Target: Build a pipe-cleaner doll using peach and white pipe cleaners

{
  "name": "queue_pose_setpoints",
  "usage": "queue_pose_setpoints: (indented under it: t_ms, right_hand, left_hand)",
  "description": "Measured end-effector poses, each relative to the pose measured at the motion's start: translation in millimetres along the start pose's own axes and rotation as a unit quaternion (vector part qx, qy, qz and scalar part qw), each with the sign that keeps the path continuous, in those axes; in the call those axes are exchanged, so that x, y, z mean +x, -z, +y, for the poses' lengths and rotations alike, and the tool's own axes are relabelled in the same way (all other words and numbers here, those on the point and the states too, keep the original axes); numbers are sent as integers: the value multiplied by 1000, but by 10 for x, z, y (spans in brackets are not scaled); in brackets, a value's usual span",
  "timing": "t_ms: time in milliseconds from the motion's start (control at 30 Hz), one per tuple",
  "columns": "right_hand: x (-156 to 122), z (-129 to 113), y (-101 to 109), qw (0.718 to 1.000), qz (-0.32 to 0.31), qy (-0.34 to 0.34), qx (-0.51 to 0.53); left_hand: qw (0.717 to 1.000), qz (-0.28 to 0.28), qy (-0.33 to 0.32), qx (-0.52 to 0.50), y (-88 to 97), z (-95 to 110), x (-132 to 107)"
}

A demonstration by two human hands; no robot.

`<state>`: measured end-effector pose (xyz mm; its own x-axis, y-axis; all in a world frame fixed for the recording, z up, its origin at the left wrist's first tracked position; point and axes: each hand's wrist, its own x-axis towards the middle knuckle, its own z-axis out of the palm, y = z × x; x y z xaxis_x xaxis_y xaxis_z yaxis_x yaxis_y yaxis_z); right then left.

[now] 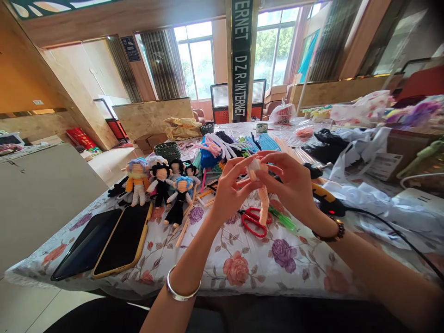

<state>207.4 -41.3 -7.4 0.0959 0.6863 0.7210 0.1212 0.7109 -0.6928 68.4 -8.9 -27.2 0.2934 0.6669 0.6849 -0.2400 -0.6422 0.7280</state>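
Observation:
In front of me, over the table, my left hand (231, 185) and my right hand (291, 178) pinch a small unfinished-looking doll piece (254, 169) between their fingertips. Its upper part is whitish, and a peach, fuzzy wound limb (264, 208) hangs from it. Fingers cover much of the piece. Just below lie red-handled scissors (248, 227), partly behind the limb. Green strips (284, 217) lie under my right hand. By my right wrist is a black and yellow glue gun (326, 200) with a red light.
Several small dolls (161, 182) stand left of my hands, behind two phones (123, 240). Bundles of pipe cleaners (222, 145) and a dark green basket (167, 150) lie farther back. At right are a black bag (322, 145), white cloth (367, 203) and a power cord (391, 229).

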Motion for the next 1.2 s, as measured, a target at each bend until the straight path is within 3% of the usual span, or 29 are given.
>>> queue_pose_setpoints:
  t_ms: [233, 600, 833, 1033, 1200]
  right_hand:
    - [-32, -89, -15, 1000, -6, -11, -20]
    - [53, -229, 95, 993, -36, -53, -96]
    - [154, -149, 234, 981, -106, -158, 42]
    - [188, -211, 268, 981, -149, -125, -16]
    - [168, -204, 240, 984, -132, -111, -48]
  left_hand:
    - [999, -5, -32, 30, 12, -20, 3]
    - [999, 22, -3, -37, 27, 14, 48]
    - [998, 15, 10, -56, 43, 25, 54]
    - [998, 13, 19, -59, 42, 19, 60]
    - [998, 10, 27, -61, 49, 5, 64]
